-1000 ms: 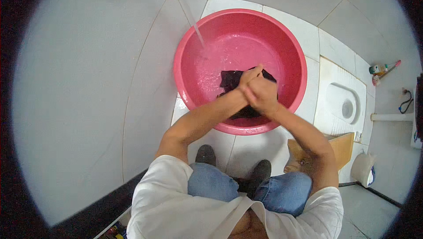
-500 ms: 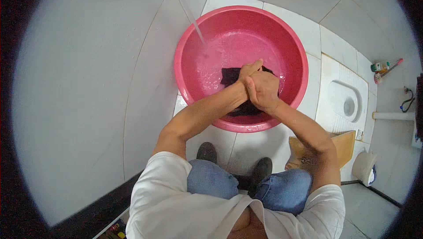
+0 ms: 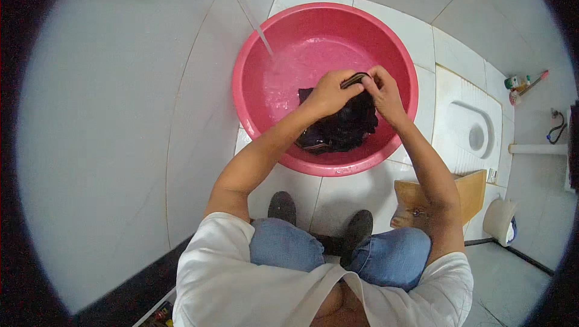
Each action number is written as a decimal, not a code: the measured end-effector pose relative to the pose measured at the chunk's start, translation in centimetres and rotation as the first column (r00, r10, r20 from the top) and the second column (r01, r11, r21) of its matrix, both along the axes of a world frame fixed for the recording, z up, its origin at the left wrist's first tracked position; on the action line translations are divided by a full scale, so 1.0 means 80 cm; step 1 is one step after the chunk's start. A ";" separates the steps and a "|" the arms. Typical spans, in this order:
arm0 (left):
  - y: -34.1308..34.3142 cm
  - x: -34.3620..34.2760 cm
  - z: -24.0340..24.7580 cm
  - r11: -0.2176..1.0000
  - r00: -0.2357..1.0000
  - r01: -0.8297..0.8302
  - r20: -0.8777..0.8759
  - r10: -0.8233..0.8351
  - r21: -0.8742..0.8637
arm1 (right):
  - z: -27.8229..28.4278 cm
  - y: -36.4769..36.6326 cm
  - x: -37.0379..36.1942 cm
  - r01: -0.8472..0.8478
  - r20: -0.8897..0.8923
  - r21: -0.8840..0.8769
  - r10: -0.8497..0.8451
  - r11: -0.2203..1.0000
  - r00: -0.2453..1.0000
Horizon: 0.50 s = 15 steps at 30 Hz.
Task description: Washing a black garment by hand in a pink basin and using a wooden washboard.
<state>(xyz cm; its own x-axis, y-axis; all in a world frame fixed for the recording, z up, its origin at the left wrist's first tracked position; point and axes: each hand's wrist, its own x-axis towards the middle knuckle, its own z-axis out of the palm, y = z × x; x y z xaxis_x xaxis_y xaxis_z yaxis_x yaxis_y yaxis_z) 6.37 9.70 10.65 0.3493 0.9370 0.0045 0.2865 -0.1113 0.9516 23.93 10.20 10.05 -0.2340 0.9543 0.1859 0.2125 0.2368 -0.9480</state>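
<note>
A black wet garment with a light-striped edge lies bunched in the near part of a large pink basin. My left hand grips a raised striped edge of it between thumb and fingers. Close beside it on the right, my right hand pinches the same edge. Both hands are over the basin, and the rest of the cloth hangs below them onto its bottom. A thin stream of water falls into the basin's far left part, where shallow water glistens.
White floor tiles surround the basin, with a grey wall at the left. A squat toilet is at the right. Nearer stand a wooden board and a whitish bin. Bottles and a brush sit by the right wall.
My hands were clasped together, pressing on the cloth. Now they are apart, the garment's striped edge lifted between them. The whole view has shifted slightly.
</note>
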 end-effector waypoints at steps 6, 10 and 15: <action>0.003 -0.016 0.008 0.965 0.957 -0.240 0.191 0.217 0.106 | -0.011 -0.025 -0.014 0.126 0.246 0.321 -0.211 0.939 0.946; 0.013 -0.030 0.004 0.942 0.875 -0.317 0.351 0.335 -0.108 | -0.016 -0.035 -0.015 0.106 0.361 0.077 -0.127 0.991 0.924; 0.016 -0.056 0.008 0.930 0.771 -0.171 0.543 0.333 -0.326 | -0.002 0.000 0.027 -0.075 -0.470 -0.355 -0.109 0.932 0.876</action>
<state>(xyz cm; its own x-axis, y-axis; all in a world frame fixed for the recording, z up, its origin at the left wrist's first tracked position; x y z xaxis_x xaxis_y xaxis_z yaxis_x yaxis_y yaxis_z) 1.86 10.96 11.29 0.1060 0.9880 -0.1126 -0.3436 0.1427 0.9282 26.09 10.19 9.92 -0.1880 0.9790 -0.0787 -0.2834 -0.1308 -0.9500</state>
